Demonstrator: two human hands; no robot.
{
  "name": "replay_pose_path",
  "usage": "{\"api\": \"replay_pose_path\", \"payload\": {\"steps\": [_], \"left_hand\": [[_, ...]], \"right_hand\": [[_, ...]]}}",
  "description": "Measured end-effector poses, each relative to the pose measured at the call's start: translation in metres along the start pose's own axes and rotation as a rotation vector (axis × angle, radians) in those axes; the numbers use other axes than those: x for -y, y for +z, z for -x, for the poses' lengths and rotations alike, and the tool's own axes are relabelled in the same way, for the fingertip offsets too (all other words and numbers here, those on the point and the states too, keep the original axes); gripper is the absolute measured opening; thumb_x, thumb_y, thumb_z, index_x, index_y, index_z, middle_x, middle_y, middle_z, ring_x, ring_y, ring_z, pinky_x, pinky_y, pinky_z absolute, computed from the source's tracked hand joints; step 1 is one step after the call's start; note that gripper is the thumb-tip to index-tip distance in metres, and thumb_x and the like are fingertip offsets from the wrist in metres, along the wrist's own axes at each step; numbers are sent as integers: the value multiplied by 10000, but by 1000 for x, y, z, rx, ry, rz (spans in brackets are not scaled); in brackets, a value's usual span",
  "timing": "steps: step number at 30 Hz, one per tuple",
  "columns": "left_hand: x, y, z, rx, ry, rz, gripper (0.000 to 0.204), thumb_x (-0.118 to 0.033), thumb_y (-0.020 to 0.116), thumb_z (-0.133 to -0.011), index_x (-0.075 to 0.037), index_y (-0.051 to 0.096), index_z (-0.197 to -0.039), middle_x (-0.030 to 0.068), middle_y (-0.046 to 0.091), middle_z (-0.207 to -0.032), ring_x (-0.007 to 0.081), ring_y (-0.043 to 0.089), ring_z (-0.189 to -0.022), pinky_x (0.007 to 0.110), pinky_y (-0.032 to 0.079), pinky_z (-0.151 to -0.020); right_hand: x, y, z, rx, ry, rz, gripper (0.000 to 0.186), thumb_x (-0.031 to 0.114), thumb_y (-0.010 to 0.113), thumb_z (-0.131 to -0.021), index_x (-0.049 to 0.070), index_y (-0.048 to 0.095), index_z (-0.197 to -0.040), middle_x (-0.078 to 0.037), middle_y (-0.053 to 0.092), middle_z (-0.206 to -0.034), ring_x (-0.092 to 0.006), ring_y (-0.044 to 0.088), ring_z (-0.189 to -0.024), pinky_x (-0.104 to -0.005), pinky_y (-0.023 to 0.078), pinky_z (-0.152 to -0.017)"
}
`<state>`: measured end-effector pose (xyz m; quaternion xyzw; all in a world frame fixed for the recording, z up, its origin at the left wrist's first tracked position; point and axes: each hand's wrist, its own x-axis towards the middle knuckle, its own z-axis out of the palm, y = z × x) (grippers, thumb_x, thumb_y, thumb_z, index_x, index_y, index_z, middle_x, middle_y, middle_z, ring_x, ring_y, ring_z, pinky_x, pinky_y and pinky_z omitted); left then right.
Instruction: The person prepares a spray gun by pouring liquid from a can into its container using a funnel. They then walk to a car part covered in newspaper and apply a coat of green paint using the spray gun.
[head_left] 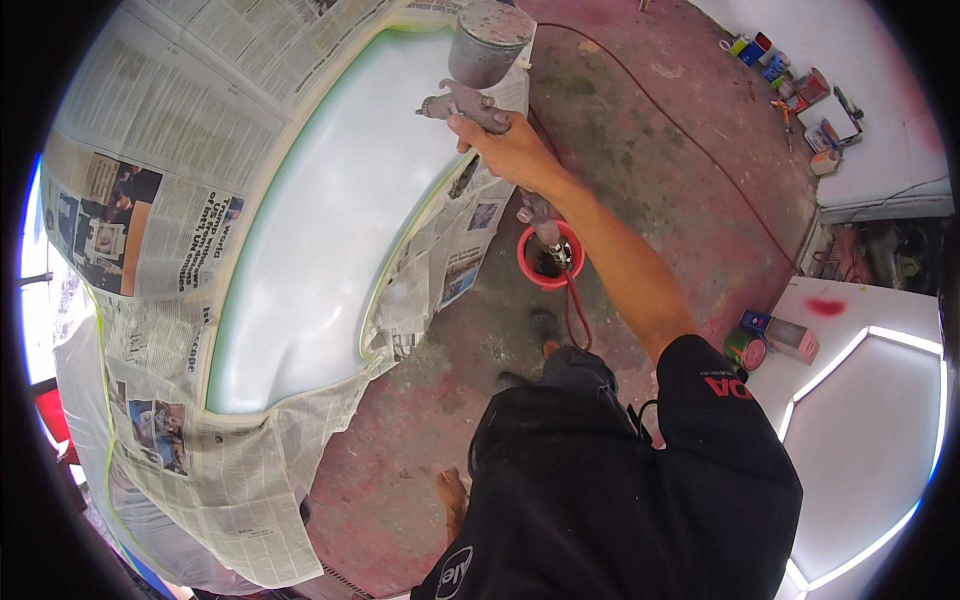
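Note:
My right hand is closed around the grip of a spray gun, smeared with grey and dull pink paint. On top of the gun sits a round grey paint cup. A red hose runs down from the fitting below the grip. The gun's nozzle faces left, over the upper end of a curved car body panel, coated white with greenish edges. Newspaper and tape surround the panel. My left hand hangs low by my side, apart from the panel; its fingers are too small to make out clearly.
A red bucket stands on the stained floor beyond the gun's grip. A dark red hose crosses the floor on the right. Cans and bottles line the far right wall. Nearer stand a can and a lit hexagonal frame.

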<state>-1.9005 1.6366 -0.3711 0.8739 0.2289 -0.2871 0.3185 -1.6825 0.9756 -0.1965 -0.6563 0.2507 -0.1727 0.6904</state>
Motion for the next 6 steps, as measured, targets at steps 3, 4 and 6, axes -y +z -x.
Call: {"api": "replay_pose_path", "payload": {"steps": [3,4,6], "left_hand": [[-4,2,0,-1,9,18,263,-239,630,-958,20,609,-919,63,573,-762,166,527,-719,392,435,-636],[-5,3,0,-1,9,12,265,-243,632,-958,18,607,-921,63,570,-757,163,524,-713,390,433,-631],[-13,4,3,9,-14,27,262,-253,642,-955,8,627,-934,70,575,-749,166,526,-697,397,428,-607]], "right_hand": [[18,-1,-4,-30,-33,-7,500,558,693,-978,63,706,-914,21,559,-683,-55,451,-504,-262,347,-445],[15,-2,-12,-65,-93,-29,505,562,695,-975,61,705,-912,23,555,-669,-57,450,-496,-262,343,-442],[9,-9,-34,-127,22,26,515,603,719,-937,90,706,-891,30,518,-602,-82,444,-454,-305,345,-418]]}}
